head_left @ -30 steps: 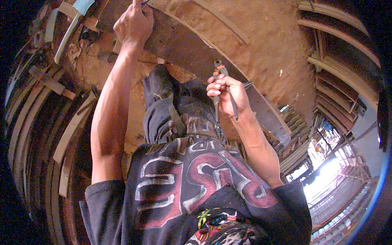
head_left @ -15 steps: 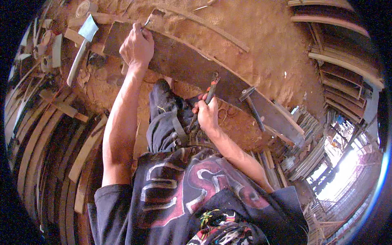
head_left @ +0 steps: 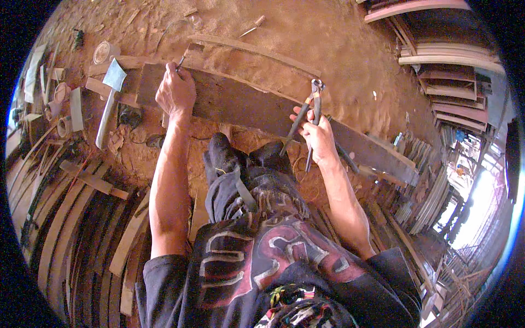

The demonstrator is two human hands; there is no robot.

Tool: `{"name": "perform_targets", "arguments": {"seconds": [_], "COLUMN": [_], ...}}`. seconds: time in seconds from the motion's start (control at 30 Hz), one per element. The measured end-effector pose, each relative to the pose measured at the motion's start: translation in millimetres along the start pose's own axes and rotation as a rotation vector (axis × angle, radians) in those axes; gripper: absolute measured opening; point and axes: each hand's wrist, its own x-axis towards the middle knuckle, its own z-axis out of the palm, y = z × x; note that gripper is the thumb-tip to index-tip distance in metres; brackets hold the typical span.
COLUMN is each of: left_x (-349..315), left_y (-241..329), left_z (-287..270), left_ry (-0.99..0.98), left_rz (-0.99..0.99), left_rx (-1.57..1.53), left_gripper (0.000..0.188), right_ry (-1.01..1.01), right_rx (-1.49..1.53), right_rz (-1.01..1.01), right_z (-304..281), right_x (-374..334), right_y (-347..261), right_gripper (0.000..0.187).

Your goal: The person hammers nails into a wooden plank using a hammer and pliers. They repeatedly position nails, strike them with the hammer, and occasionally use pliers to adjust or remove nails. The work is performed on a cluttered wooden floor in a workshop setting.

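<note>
A long dark wooden plank [head_left: 240,104] lies across the sawdust ground in front of my boots [head_left: 246,156]. My left hand [head_left: 176,92] rests on the plank's left part, fingers closed on a thin nail-like metal piece [head_left: 180,62] sticking up at the far edge. My right hand [head_left: 316,136] grips a pair of metal pincers [head_left: 306,117] by the handles, jaws up over the plank's far edge near its middle.
An axe with a pale head [head_left: 109,98] lies left of the plank. Curved wooden strips [head_left: 65,218] are piled at left, more stacked at the upper right [head_left: 454,60]. A thin curved slat [head_left: 257,50] lies beyond the plank. Tape rolls [head_left: 104,52] sit at upper left.
The view has tilted down and shifted. My right hand with the pincers has moved from near my chest up to the plank. My left hand stays on the plank's left part.
</note>
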Motion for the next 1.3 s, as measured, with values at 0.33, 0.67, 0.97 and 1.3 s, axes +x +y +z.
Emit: {"name": "perform_targets", "arguments": {"seconds": [0.33, 0.67, 0.97, 1.3], "left_x": [10.8, 15.5, 16.5, 24.1], "left_y": [-3.6, -12.6, -15.6, -14.7], "left_z": [-1.7, 3.9, 9.7, 19.3], "left_ry": [-0.058, -0.006, 0.028, 0.062], "left_rz": [-0.074, -0.041, -0.027, 0.051], "left_rx": [0.096, 0.119, 0.096, 0.086], "left_gripper": [0.029, 0.027, 0.030, 0.033], "right_ry": [0.419, 0.469, 0.434, 0.865], "right_rx": [-0.959, -1.162, -1.126, -1.268], "right_rz": [-0.430, -0.554, -0.690, -0.426], "right_z": [9.6, 22.7, 1.6, -111.2], "right_x": [10.1, -10.6, -10.9, -39.4], "right_y": [85.0, 85.4, 82.9, 109.9], "right_gripper": [0.041, 0.053, 0.048, 0.043]}}
